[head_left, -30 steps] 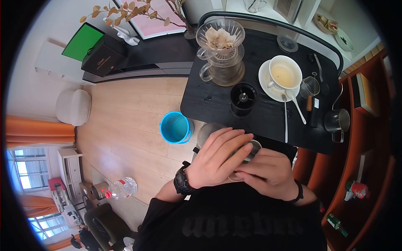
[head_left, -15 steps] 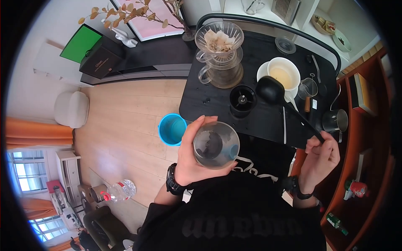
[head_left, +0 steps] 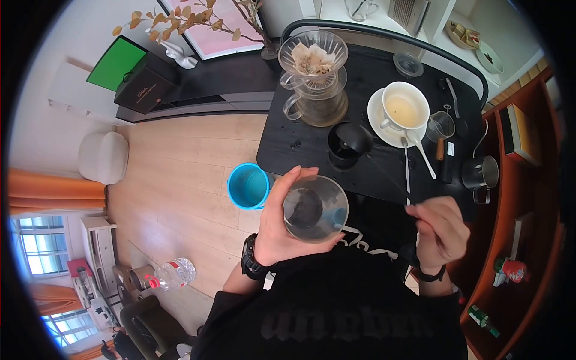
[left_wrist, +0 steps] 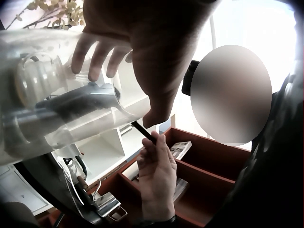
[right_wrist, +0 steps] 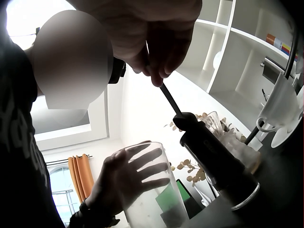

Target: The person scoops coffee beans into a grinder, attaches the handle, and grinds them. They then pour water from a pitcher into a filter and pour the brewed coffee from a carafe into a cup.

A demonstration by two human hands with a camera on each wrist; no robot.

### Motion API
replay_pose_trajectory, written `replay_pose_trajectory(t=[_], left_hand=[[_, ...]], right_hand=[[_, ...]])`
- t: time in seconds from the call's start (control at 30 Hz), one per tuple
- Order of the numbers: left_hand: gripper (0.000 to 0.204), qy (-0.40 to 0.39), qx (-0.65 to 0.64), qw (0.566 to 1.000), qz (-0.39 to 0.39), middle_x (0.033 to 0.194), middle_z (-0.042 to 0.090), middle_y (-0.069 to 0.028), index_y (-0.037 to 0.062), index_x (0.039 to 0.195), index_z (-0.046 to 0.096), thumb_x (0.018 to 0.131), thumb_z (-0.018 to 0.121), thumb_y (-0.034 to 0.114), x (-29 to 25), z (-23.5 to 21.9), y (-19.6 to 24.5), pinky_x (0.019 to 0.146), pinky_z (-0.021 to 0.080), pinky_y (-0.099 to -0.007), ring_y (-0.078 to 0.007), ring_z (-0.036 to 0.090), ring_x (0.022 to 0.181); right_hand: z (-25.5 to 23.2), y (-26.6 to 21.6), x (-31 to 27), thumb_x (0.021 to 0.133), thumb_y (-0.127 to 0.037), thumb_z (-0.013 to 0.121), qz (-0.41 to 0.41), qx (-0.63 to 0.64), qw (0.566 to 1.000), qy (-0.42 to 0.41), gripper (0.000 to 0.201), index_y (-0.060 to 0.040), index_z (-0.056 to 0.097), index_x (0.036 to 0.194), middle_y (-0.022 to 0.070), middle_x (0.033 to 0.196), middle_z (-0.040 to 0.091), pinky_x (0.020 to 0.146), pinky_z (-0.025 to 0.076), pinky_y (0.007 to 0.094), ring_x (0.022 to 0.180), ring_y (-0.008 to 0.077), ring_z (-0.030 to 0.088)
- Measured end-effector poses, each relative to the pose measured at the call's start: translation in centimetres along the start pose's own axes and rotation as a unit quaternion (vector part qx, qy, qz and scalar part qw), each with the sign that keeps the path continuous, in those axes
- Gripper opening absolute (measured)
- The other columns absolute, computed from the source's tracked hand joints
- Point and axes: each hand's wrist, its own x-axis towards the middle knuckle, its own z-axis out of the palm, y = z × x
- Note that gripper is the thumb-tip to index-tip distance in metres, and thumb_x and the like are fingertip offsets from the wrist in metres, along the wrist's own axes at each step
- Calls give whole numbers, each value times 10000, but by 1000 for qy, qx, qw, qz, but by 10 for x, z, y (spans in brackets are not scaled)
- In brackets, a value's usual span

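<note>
My left hand [head_left: 273, 231] grips a clear, cylindrical container [head_left: 317, 210] in front of my body, its fingers spread round the wall in the right wrist view. Dark contents or a dark base show inside it. My right hand [head_left: 443, 234] pinches the thin handle of a black spoon [head_left: 358, 140]. That spoon's bowl is over the mouth of a black cylindrical grinder [head_left: 343, 161] standing on the black table. In the right wrist view, the spoon bowl [right_wrist: 185, 121] overlaps the top of the grinder [right_wrist: 216, 159]; whether they touch is unclear.
A glass dripper [head_left: 312, 57] with a used filter tops a glass server [head_left: 322, 110]. Right of the grinder are a white cup [head_left: 405, 105] on a saucer, a strainer [head_left: 441, 126] and a metal pitcher [head_left: 480, 173]. A blue bucket [head_left: 248, 186] stands on the floor.
My hands, together a second ago, have parted. The black spoon, beside the cup half a second ago, has moved left to the grinder. My left hand and the container have shifted slightly right.
</note>
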Motion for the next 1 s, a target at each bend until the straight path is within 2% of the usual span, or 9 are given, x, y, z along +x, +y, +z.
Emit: replay_pose_trajectory(t=[0.13,0.2,0.23,0.33,0.37,0.47,0.73,0.87,1.0], left_hand=[[1178,-4,16,1000,18,1333,504,-249,40,1495,233,567,952,143,4,0,-2,976,483,-425,-314,592,1168],[1035,0,31,1000,-3,1311,555,-218,4,1424,355,581,934,163,1,2,3,981,480,-438,-341,598,1156],[967,2,38,999,-13,1300,581,-203,-15,1388,416,588,925,172,1,3,6,983,479,-444,-355,601,1151],[802,-53,123,984,116,1277,598,-181,-19,1293,523,609,895,177,9,8,11,993,478,-467,-354,593,1151],[901,-99,153,974,132,1266,592,-192,30,1355,453,604,919,209,12,9,18,984,482,-502,-381,598,1141],[701,-130,236,946,179,1257,604,-193,13,1262,537,673,855,220,11,14,25,984,481,-510,-380,596,1145],[634,-123,225,952,168,1224,613,-191,-8,1223,563,685,843,176,14,21,19,978,486,-507,-373,600,1136],[834,-70,178,973,130,1226,597,-189,1,1318,477,617,903,153,15,18,15,971,491,-464,-348,609,1128],[1001,-18,100,995,-8,1292,550,-185,9,1396,373,575,936,111,8,4,20,970,487,-416,-313,602,1153]], right_hand=[[-7,-12,-14,859,-215,753,-88,136,986,29,241,-5,732,976,68,761,693,548,475,275,650,190,614],[-6,-22,-1,795,-231,813,-84,140,973,-164,308,-15,733,1000,31,733,654,542,476,279,642,174,597],[10,-19,-10,737,-215,850,-68,128,979,-144,353,-31,734,1014,15,727,622,543,479,283,642,174,588],[41,-14,-9,719,-137,831,-33,59,985,-162,297,-34,718,974,30,782,622,549,474,286,662,197,589],[45,-13,-7,728,-118,816,-25,46,983,-174,267,-39,713,961,32,789,623,553,472,288,663,198,588],[56,-13,-5,752,-64,768,3,25,980,-198,181,-50,701,919,39,790,625,563,466,295,661,203,582],[51,-8,-13,832,-43,693,253,211,924,-192,73,-29,726,896,62,679,622,537,443,294,567,166,546],[41,-11,-10,966,-113,611,465,351,811,-52,181,21,731,949,63,717,701,557,466,212,653,113,676],[12,2,-19,1001,-143,543,445,401,796,85,253,64,668,924,143,797,694,575,498,210,663,160,679]])
